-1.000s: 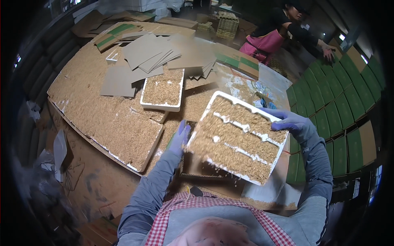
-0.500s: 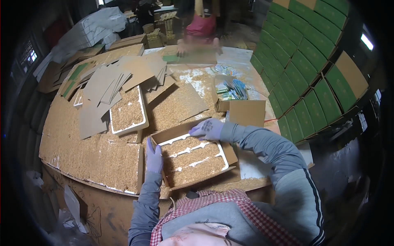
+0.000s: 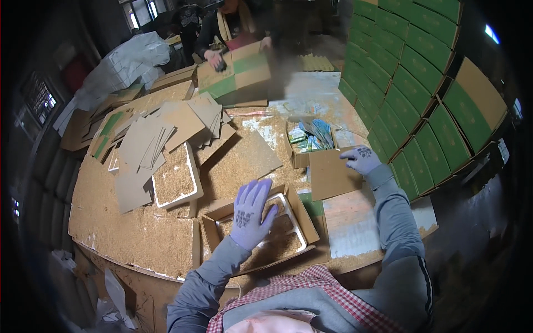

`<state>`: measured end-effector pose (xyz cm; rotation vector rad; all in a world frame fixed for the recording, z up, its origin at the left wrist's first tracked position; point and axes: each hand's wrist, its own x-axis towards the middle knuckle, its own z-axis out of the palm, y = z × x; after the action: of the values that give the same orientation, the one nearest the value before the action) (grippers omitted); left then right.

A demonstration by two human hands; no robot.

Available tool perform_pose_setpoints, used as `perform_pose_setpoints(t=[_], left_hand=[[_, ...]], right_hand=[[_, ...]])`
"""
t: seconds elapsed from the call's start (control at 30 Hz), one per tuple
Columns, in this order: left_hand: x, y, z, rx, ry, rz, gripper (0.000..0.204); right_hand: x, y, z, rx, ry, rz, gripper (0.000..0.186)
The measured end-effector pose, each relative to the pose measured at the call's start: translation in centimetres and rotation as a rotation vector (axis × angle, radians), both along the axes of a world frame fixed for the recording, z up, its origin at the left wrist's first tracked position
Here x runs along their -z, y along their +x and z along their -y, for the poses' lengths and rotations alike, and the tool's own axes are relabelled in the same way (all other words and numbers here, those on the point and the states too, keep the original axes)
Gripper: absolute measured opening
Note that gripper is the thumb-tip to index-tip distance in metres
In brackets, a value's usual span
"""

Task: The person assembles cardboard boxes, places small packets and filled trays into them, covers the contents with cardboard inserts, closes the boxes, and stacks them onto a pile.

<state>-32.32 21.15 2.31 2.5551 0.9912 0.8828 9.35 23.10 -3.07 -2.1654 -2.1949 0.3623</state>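
Observation:
My left hand [image 3: 251,213], in a pale purple glove, is open with fingers spread above a cardboard box [image 3: 210,232]. Inside the box sits a white divided tray [image 3: 298,226] filled with sawdust-like brown grains; my hand and forearm hide much of it. My right hand [image 3: 362,160], gloved alike, reaches to the upper right edge of a flat cardboard piece [image 3: 335,175]. Its fingers are apart and point left over that edge. Just behind the piece stands a small carton [image 3: 301,160] holding blue and green packets [image 3: 313,135].
Loose cardboard sheets [image 3: 145,141] lie heaped on the left beside another grain-filled white tray [image 3: 176,175]. Green boxes [image 3: 425,69] form a tall stack at right. Across the table a co-worker holds a green and brown carton [image 3: 239,69]. Grains [image 3: 133,236] cover the left tabletop.
My right hand has left the tray's far edge and moved right to the cardboard piece. My left hand has come off the box's left side and over the tray. The co-worker's carton is now raised.

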Motion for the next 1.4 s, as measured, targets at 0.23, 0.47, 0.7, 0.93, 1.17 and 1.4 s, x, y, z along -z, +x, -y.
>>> perform_pose_setpoints(t=[0.23, 0.47, 0.7, 0.93, 1.17, 1.4], left_hand=[[-2.0, 7.7, -0.9, 0.115, 0.052, 0.051, 0.064], [-6.1, 7.0, -0.7, -0.081, 0.379, -0.135, 0.086], [-9.8, 0.3, -1.1, -0.473, 0.443, -0.033, 0.030], [-0.2, -9.0, 8.9, -0.343, 0.383, -0.284, 0.029], [4.3, -10.5, 8.4, 0.090, -0.162, -0.683, 0.021], [3.8, -11.4, 7.1, 0.095, -0.336, -0.430, 0.023]], right_hand=[[5.6, -0.1, -4.4, 0.093, 0.128, 0.588, 0.095], [-11.6, -6.2, -0.3, -0.335, 0.258, 0.045, 0.034], [-9.8, -10.1, -0.7, 0.105, 1.025, -1.170, 0.034], [15.8, -9.4, -2.0, 0.554, 0.343, -0.180, 0.075], [3.4, -15.3, 1.1, 0.287, 0.521, -1.243, 0.024], [1.0, -27.3, 6.6, -0.693, 0.229, 0.211, 0.027]])
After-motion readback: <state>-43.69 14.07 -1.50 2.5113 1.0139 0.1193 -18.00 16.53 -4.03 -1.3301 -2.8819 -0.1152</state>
